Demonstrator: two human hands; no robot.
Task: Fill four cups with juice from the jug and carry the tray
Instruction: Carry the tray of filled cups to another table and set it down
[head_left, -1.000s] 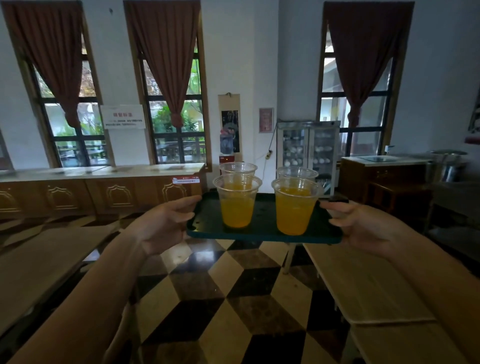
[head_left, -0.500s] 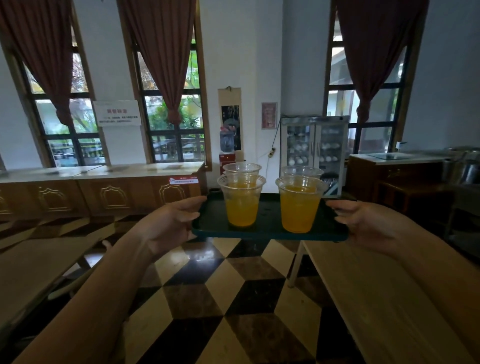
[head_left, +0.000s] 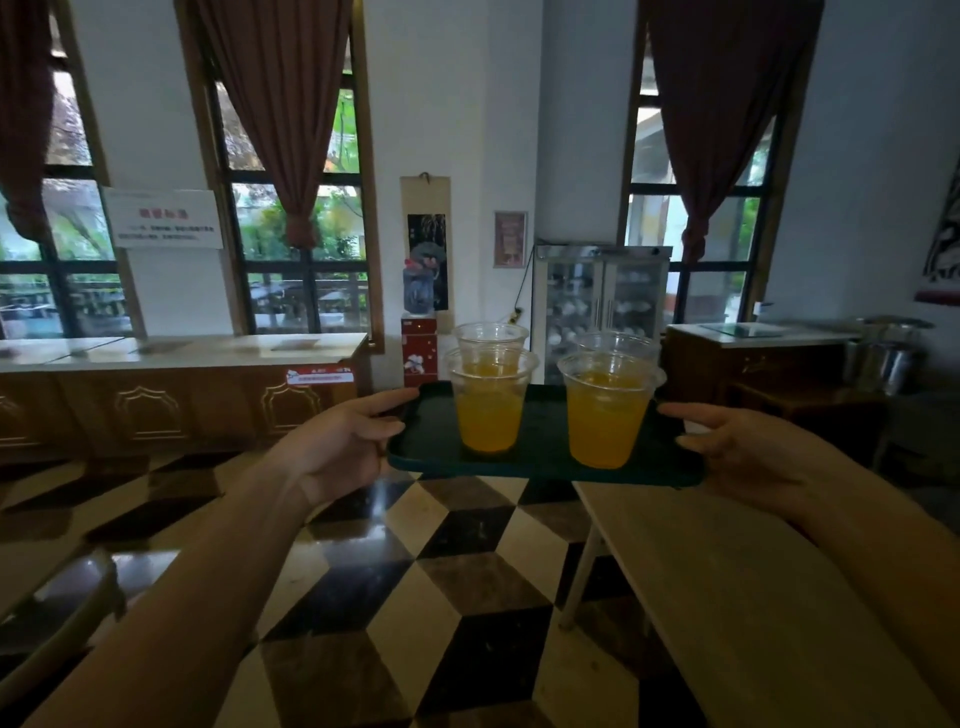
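Observation:
A dark green tray (head_left: 540, 457) is held level in front of me, above the floor. My left hand (head_left: 343, 447) grips its left edge and my right hand (head_left: 748, 452) grips its right edge. Clear plastic cups of orange juice stand on it: one at the near left (head_left: 488, 410), one at the near right (head_left: 605, 415), and two behind them, far left (head_left: 489, 338) and far right (head_left: 618, 344), partly hidden. The jug is not in view.
A wooden table (head_left: 753, 587) runs along the lower right, its corner just under the tray. Another table edge (head_left: 31, 571) and a chair back sit at lower left. A checkered floor aisle (head_left: 441, 571) lies between. A counter (head_left: 182, 374), glass cabinet (head_left: 602, 306) and sideboard (head_left: 753, 358) line the far wall.
I have walked forward with the tray: the far wall, cabinet and counter are closer, and the tables on both sides have slid back past me. Both hands still grip the tray.

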